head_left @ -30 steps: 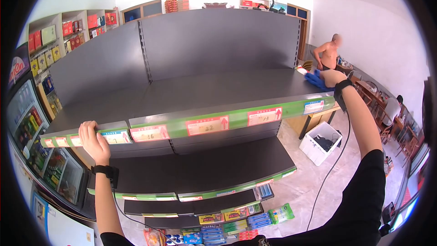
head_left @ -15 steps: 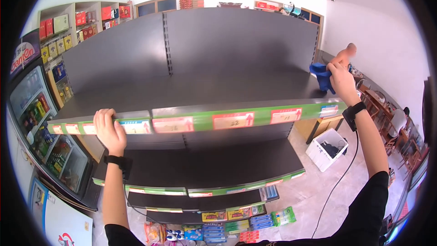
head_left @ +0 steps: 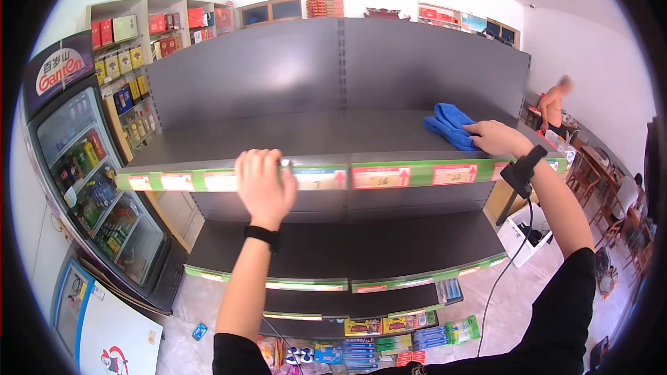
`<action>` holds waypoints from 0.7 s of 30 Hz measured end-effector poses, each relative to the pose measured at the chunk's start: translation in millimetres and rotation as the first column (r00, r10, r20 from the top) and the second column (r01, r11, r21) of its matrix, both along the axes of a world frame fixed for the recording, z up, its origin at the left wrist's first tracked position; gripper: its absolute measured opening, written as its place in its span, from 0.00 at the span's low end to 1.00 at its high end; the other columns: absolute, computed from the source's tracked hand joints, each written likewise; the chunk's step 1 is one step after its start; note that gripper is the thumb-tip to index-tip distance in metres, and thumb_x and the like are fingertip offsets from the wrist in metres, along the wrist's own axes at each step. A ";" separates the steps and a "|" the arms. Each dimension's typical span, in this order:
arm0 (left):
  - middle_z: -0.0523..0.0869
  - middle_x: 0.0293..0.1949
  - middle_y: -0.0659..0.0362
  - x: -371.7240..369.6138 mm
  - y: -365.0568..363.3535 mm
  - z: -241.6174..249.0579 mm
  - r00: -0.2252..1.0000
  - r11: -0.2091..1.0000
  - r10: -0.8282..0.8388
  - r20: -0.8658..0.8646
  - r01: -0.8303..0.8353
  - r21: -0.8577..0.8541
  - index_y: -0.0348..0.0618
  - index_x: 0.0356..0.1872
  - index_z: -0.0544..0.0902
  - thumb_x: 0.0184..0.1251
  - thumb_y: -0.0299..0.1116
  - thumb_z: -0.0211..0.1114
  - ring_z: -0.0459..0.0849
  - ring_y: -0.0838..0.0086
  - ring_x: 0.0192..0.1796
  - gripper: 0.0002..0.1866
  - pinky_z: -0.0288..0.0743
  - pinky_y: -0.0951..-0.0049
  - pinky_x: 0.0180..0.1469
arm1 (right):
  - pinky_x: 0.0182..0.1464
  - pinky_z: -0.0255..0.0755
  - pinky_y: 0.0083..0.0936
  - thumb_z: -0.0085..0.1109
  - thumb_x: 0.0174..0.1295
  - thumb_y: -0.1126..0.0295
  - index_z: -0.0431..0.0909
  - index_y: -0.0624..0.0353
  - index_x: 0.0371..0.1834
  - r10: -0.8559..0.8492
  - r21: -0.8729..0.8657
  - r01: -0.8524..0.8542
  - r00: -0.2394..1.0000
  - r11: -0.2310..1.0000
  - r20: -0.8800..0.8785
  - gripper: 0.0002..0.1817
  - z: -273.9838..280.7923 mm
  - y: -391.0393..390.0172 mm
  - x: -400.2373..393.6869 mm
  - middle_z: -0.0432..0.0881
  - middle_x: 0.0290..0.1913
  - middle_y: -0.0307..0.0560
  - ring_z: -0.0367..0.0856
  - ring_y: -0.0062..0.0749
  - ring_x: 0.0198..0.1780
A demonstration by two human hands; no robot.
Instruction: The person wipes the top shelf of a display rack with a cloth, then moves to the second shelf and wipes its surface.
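A blue cloth [head_left: 448, 125] lies bunched on the dark top shelf [head_left: 299, 128], towards its right end. My right hand [head_left: 497, 137] grips the cloth's right side, with the fingers closed and pointing left. My left hand [head_left: 262, 184] holds the front edge of the same shelf. Its fingers bend over the top of the edge, and the thumb lies against the green price strip [head_left: 191, 182]. Red and blue price labels, such as this red label [head_left: 381, 177], run along that strip. Both wrists wear black bands.
Below are further dark shelves [head_left: 347, 246], with packaged goods [head_left: 361, 354] at the bottom. A drinks fridge [head_left: 104, 180] and a white chest freezer [head_left: 114, 333] stand left. At right are a white bin [head_left: 524, 236], wooden chairs, and a person [head_left: 554, 105] farther back.
My right hand has moved the blue cloth leftward along the shelf from near its right end. My left hand keeps its place on the edge. The whole view has shifted.
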State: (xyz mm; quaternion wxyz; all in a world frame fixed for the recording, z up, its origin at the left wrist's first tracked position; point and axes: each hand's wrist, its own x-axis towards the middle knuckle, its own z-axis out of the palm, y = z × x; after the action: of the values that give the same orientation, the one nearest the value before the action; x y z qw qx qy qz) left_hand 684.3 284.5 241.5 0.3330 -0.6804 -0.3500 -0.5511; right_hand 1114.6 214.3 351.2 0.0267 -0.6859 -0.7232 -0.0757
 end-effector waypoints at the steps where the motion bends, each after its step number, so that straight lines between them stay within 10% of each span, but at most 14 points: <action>1: 0.78 0.39 0.53 -0.5 -1.3 0.2 1.000 1.000 -0.018 0.006 0.018 -0.013 0.42 0.38 0.76 0.52 0.33 0.59 0.75 0.57 0.50 0.12 0.62 0.53 0.62 | 0.63 0.66 0.37 0.47 0.65 0.60 0.70 0.55 0.65 0.027 -0.016 -0.027 0.999 0.999 -0.025 0.25 2.7 3.1 -17.6 0.76 0.59 0.59 0.75 0.52 0.60; 11: 0.66 0.67 0.44 -42.8 -19.2 4.4 0.945 0.941 -0.327 -0.012 0.325 -0.094 0.39 0.65 0.67 0.55 0.31 0.63 0.65 0.50 0.68 0.33 0.55 0.51 0.69 | 0.67 0.62 0.35 0.45 0.69 0.60 0.68 0.43 0.68 0.187 -0.047 -0.194 0.974 0.980 -0.127 0.24 4.4 14.5 -144.9 0.73 0.64 0.56 0.70 0.51 0.64; 21: 0.69 0.66 0.49 -228.0 41.1 32.2 0.967 0.991 0.122 0.222 -0.104 -0.088 0.43 0.62 0.71 0.65 0.34 0.57 0.64 0.53 0.69 0.23 0.53 0.56 0.70 | 0.71 0.57 0.32 0.37 0.71 0.54 0.66 0.52 0.69 0.061 -0.135 -0.069 0.996 0.988 -0.062 0.27 11.3 56.7 -189.5 0.70 0.68 0.50 0.66 0.46 0.69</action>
State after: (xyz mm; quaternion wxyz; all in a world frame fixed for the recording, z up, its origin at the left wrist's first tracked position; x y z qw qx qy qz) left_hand 456.3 325.6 273.7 0.2955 -0.6041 -0.4446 -0.5917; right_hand 925.2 271.1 362.5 0.0028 -0.6642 -0.7475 -0.0054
